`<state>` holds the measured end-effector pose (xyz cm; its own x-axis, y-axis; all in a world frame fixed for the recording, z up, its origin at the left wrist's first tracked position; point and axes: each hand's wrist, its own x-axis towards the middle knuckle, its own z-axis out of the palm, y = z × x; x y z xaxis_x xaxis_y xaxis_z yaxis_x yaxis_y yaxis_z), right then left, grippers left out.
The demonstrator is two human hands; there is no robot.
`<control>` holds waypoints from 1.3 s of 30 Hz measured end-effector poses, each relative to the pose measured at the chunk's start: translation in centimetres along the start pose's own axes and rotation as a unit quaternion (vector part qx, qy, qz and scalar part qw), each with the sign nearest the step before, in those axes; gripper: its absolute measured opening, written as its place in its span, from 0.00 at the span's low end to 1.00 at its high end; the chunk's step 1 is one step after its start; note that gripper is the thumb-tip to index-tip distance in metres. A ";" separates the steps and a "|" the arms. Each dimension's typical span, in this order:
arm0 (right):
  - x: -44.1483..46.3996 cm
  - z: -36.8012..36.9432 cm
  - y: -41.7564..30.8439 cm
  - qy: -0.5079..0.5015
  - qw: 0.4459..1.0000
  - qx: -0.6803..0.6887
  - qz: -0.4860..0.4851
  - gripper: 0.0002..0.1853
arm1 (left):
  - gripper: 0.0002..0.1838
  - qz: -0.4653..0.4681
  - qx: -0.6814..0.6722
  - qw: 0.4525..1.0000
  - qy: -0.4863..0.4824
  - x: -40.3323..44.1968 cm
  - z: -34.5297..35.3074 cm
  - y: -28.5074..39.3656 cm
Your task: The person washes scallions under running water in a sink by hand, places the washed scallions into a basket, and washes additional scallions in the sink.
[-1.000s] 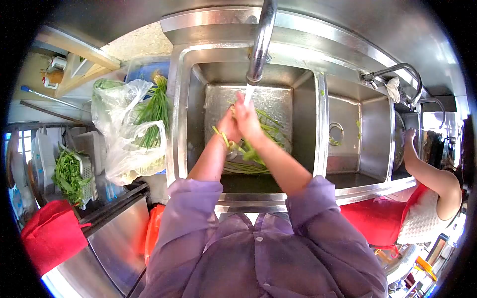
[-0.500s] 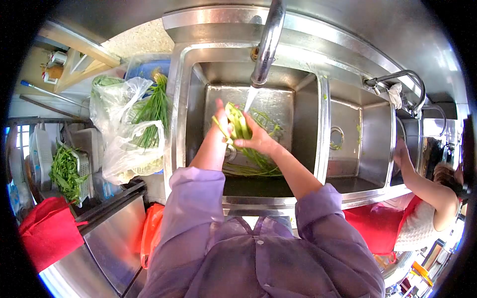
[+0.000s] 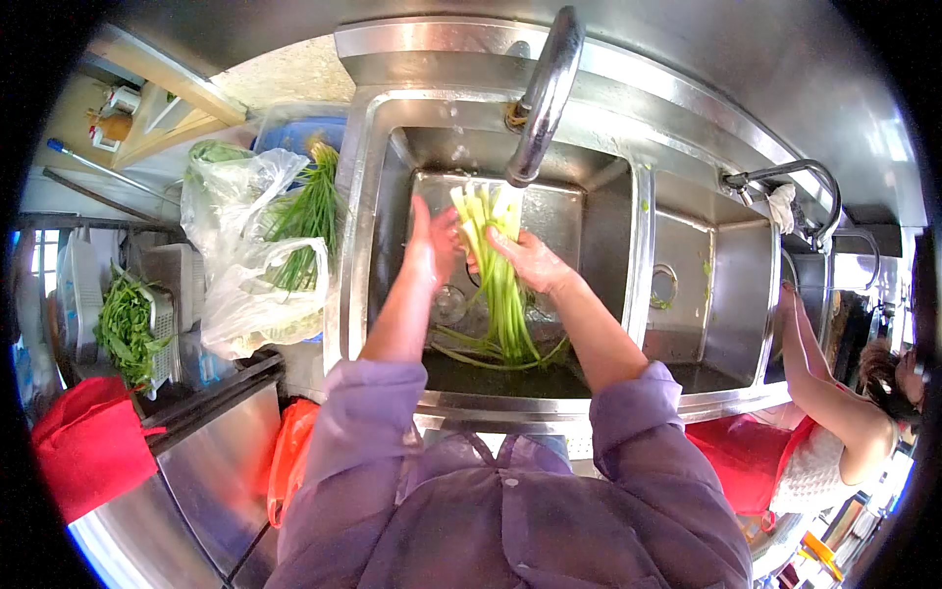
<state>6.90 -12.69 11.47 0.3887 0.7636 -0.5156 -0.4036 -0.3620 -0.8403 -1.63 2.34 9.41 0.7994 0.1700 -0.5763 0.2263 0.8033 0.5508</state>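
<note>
A bunch of long green stalks (image 3: 503,290) stands over the large steel sink (image 3: 642,265), its pale ends up under the faucet (image 3: 549,98) and its leafy ends hanging down to the basin's near side. My right hand (image 3: 530,261) is closed around the upper part of the stalks, thumb across them. Just left of the bunch is my left hand (image 3: 430,240), its fingers spread and somewhat blurred, with nothing held. Water from the faucet falls on the pale ends, and droplets fly up behind them.
Left of the sink lie a clear plastic bag (image 3: 235,255) and thin green stems (image 3: 312,211). A white basket (image 3: 165,334) holds leafy greens. To the right is a smaller sink (image 3: 731,285), with a co-worker's arm (image 3: 819,388) reaching beyond it. An orange bag (image 3: 292,452) hangs lower left.
The bunch has turned so its pale ends point up under the water and its leaves hang down. My left hand has come away from the stalks, while my right hand has closed around them.
</note>
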 end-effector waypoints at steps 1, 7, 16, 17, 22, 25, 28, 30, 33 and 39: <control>0.1 0.7 -0.2 0.068 0.996 -0.035 0.045 0.35 | 0.41 -0.001 -0.077 0.997 -0.002 -2.3 2.4 0.0; 0.2 2.6 -0.5 0.100 0.986 -0.130 0.017 0.38 | 0.43 0.094 0.097 0.989 -0.057 -0.5 0.0 -3.6; 4.3 2.4 4.3 0.343 0.934 -0.101 0.005 0.27 | 0.30 0.226 0.236 0.943 0.055 -0.9 2.1 -6.8; 4.2 2.5 4.0 0.353 0.928 -0.118 0.019 0.26 | 0.29 0.268 0.185 0.943 0.071 -0.3 2.2 -7.4; 2.7 4.1 3.7 0.167 0.965 0.104 -0.170 0.16 | 0.28 0.180 0.027 0.966 0.181 1.2 1.5 -6.3; 1.5 3.8 4.0 0.178 0.972 0.106 -0.114 0.13 | 0.36 0.081 -0.009 0.979 0.185 2.4 0.7 -5.2; 1.1 4.5 2.5 0.287 0.955 -0.023 -0.072 0.14 | 0.39 0.060 -0.023 0.981 0.182 3.5 0.2 -6.6; 3.2 3.2 5.0 0.369 0.919 -0.098 -0.095 0.18 | 0.39 0.120 -0.135 0.983 0.046 1.4 2.6 -6.1; 3.5 3.1 3.5 0.408 0.906 -0.063 -0.093 0.19 | 0.34 0.124 -0.049 0.991 -0.002 1.8 1.8 -8.8; 3.7 2.6 2.2 0.155 0.964 0.213 -0.026 0.20 | 0.32 0.159 0.073 0.984 0.042 1.1 -0.6 -8.4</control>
<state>5.31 -9.28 8.12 0.6206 0.5539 -0.5550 -0.6543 -0.0241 -0.7558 -2.96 -3.83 3.76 0.7957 0.4509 -0.4043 0.0537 0.6124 0.7887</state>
